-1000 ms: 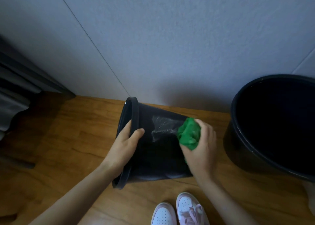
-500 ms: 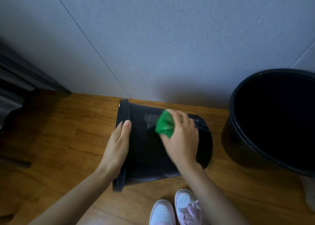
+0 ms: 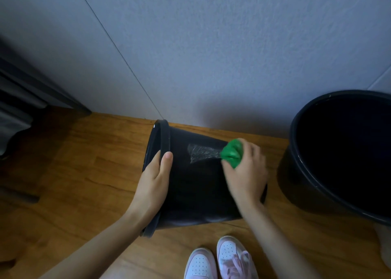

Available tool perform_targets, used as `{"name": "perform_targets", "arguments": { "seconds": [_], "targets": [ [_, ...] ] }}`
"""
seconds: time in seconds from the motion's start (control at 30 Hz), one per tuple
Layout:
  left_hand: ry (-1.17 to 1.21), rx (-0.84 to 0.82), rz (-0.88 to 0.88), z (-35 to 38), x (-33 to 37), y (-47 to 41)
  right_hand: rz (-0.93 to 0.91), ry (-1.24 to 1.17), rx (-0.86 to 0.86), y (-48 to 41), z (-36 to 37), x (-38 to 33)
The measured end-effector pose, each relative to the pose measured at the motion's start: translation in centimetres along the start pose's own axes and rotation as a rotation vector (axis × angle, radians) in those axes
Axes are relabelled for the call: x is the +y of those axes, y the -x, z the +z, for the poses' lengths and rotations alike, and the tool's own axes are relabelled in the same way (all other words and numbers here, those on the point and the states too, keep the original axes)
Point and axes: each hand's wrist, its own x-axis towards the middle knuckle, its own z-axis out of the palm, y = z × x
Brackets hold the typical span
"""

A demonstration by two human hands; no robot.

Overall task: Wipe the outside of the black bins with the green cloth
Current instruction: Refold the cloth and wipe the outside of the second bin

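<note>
Black bin (image 3: 196,185) on its side on wood floor (image 3: 95,162) by wall (image 3: 211,46). Green cloth (image 3: 231,155) balled in right hand (image 3: 246,175), pressed beside shiny scuffed patch (image 3: 203,152). Left hand (image 3: 155,179) grips rim (image 3: 164,134). Imo should brace firm, overlap strokes, then roll bin.

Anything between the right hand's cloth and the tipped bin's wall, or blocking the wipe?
Nothing visible. The right hand presses the green cloth onto the tipped bin. The left hand grips the rim, clear of the cloth. Only a pale scuffed patch lies beside it on the wall.
</note>
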Motion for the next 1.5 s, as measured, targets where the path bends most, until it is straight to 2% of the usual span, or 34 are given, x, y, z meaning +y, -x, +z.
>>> {"name": "perform_targets", "arguments": {
  "seconds": [0.17, 0.3, 0.37, 0.53, 0.7, 0.8, 1.07, 1.23, 1.33, 1.5],
  "targets": [
    [-0.053, 0.030, 0.019, 0.0, 0.0, 0.1, -0.285, -0.108, -0.065, 3.6, 0.4, -6.7],
    [-0.067, 0.021, 0.043, 0.3, 0.1, -0.1, -0.336, -0.099, -0.079, 1.7, 0.3, -5.8],
    [-0.055, -0.015, 0.017, 0.1, -0.4, -0.1, -0.236, -0.041, -0.114, -0.3, 0.4, -3.8],
    [-0.067, -0.069, -0.037, -0.1, -0.6, -0.1, 0.171, 0.122, -0.174, -5.8, 0.0, 3.2],
    [-0.047, -0.076, -0.025, 0.2, 0.0, -0.4, 0.340, 0.121, -0.218, -7.7, 0.2, 5.0],
    [-0.078, -0.068, -0.039, -0.1, -0.3, -0.4, 0.246, 0.127, -0.184, -6.1, -0.1, 3.4],
    [-0.101, -0.030, 0.057, 0.7, 0.6, -0.1, -0.241, -0.094, -0.155, 1.1, -1.0, -7.2],
    [-0.092, -0.028, 0.078, 0.7, 1.0, -0.4, -0.276, -0.100, -0.167, -0.4, -0.5, -7.6],
    [-0.091, -0.049, 0.101, 0.5, 0.8, -0.1, -0.156, -0.005, -0.200, -3.5, 0.1, -5.4],
    [-0.131, -0.105, 0.170, 0.5, 0.9, 0.1, 0.257, 0.158, -0.259, -7.3, -0.2, 3.5]
  ]
}}
